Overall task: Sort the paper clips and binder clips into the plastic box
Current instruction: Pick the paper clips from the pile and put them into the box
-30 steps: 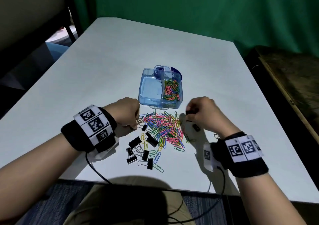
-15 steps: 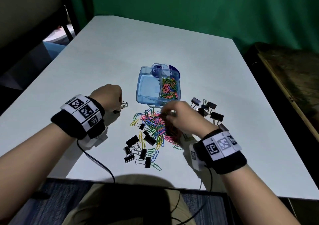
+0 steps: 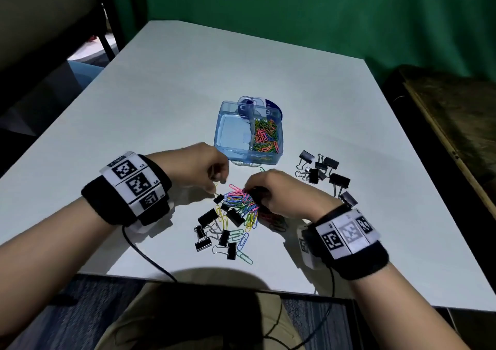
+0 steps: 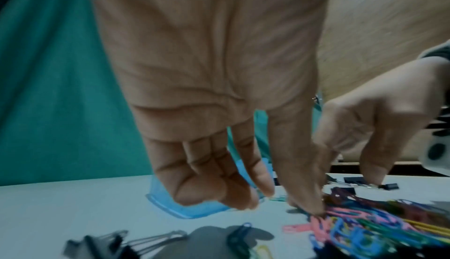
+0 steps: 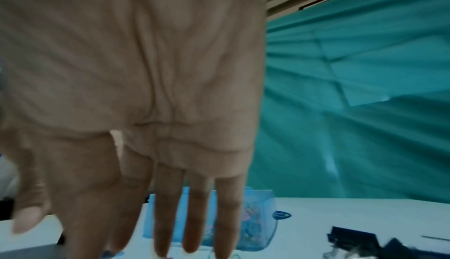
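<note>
Green cloth hangs behind a white table [image 3: 161, 102], and on it, near the middle, stands the plastic box [image 3: 248, 132], its right compartment holding coloured paper clips, its left one bare. Just toward the near edge from the box lies a heap of paper clips [image 3: 241, 200], with black binder clips [image 3: 214, 229] scattered at its near-left side and a second group of binder clips [image 3: 322, 172] off toward the right edge. The left hand [image 3: 198, 165] reaches down at the heap's left rim, thumb and forefinger closing on a clip there, the other fingers curled; what exactly it pinches I cannot tell. The right hand [image 3: 279, 192] is over the heap's right side with fingers stretched down and loose, holding nothing that shows. The heap lies between the two hands, and the box sits directly beyond it, so a short carry away from the near edge likely serves either hand; the paper-clip compartment lies nearer the right one.
</note>
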A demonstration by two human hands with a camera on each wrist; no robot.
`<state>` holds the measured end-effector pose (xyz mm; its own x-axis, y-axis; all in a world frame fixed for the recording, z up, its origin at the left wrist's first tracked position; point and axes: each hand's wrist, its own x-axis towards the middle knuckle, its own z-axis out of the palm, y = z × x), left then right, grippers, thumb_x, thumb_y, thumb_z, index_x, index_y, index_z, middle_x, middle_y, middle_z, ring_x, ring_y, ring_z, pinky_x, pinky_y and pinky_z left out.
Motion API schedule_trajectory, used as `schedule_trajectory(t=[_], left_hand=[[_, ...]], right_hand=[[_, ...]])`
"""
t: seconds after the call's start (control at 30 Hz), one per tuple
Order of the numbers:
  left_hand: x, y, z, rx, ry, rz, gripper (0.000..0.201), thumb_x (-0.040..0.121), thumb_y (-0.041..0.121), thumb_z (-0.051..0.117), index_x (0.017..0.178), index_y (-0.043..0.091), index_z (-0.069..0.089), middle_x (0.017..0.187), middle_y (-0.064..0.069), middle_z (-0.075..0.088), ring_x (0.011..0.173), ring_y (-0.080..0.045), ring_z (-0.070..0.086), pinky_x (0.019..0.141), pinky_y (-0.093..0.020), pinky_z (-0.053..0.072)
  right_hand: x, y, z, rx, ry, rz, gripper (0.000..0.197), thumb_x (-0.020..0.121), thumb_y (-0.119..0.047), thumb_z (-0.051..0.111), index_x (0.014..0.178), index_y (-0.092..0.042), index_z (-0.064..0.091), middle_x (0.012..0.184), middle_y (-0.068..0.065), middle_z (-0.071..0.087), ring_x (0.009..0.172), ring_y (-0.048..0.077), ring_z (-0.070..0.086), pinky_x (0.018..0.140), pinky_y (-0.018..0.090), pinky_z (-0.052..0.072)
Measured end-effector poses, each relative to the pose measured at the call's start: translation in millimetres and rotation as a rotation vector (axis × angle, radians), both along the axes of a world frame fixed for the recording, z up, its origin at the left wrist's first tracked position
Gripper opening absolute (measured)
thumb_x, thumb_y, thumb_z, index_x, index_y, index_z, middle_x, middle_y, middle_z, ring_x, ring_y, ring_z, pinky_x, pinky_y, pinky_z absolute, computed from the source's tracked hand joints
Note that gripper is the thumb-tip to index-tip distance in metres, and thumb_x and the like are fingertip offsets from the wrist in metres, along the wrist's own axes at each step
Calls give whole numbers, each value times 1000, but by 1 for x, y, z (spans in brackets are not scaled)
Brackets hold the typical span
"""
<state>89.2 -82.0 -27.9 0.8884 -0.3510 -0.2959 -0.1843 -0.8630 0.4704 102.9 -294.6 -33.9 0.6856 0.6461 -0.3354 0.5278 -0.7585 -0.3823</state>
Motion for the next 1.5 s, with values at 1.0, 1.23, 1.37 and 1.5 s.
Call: schedule_trajectory(t=[1.0,1.23,1.37,1.5], left_hand=[[16,6,-3,-9,-122,178,22,65,7,80,82,14,67,69,8,62,67,-10,57,63,-25,43],[25,26,-13,143,-115,287,29,67,8,79,92,13,65,83,2,65,83,-19,60,70,-27,46],[23,23,-10,151,-191,257,29,69,10,77,94,14,64,90,3,62,82,-16,54,71,-27,46],[16,8,-5,132,-137,164,29,69,10,77,94,15,63,92,3,64,82,-14,55,69,-25,43]], right_hand=[[11,-17,4,353,-13,-480,18,71,-9,80,89,-11,77,82,10,69,77,24,61,68,27,47],[18,-23,26,659,147,-672,14,73,7,74,86,4,73,77,24,70,63,35,70,64,39,62],[36,-20,51,813,44,-700,10,74,7,73,83,3,71,72,19,68,59,30,68,62,33,61],[73,-2,47,676,-209,-744,8,69,4,74,76,0,73,70,16,67,62,31,68,63,40,62]])
